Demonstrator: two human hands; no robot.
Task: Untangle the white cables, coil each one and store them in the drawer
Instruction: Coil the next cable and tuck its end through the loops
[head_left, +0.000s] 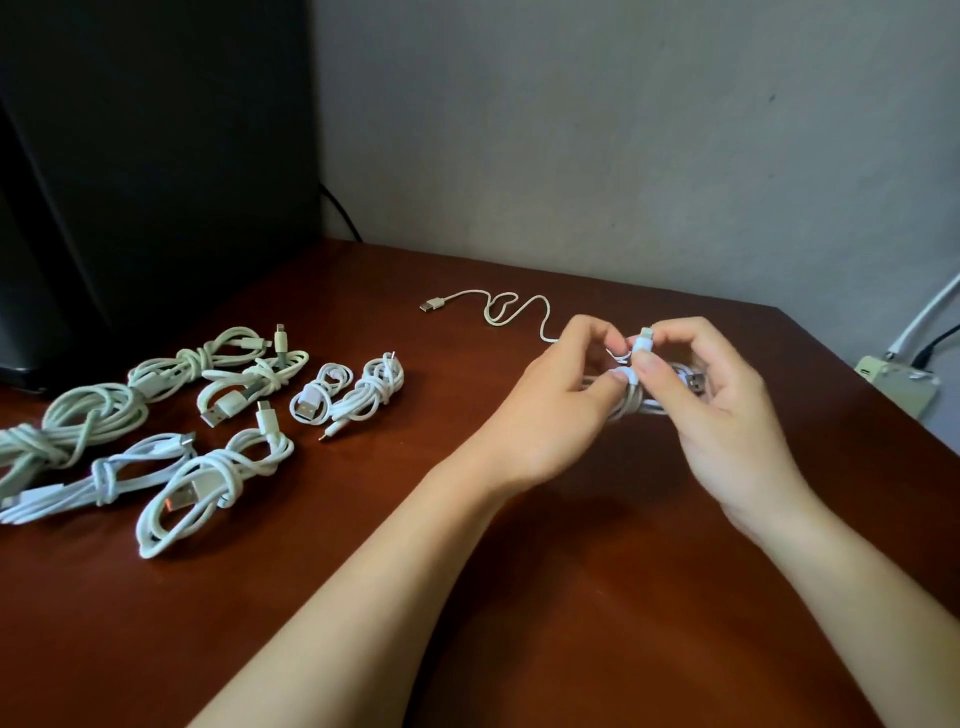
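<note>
Both hands work a white cable bundle (635, 391) just above the brown table (519, 545), right of centre. My left hand (558, 400) grips the coiled loops, thumb pressed on the wrap. My right hand (727, 405) pinches the small white plug end (644, 338) between thumb and forefinger above the coil. A USB plug (695, 382) sticks out on the bundle's right. Another white cable (498, 307) lies loose and uncoiled behind my hands, and its near end passes out of sight behind my left hand. Several coiled, knotted white cables (208, 415) lie at the left. No drawer is in view.
A large black object (145, 171) stands at the table's back left, with a black wire (340, 210) behind it. A pale power strip (896, 384) with cords sits off the table's right edge. A grey wall (623, 130) rises behind.
</note>
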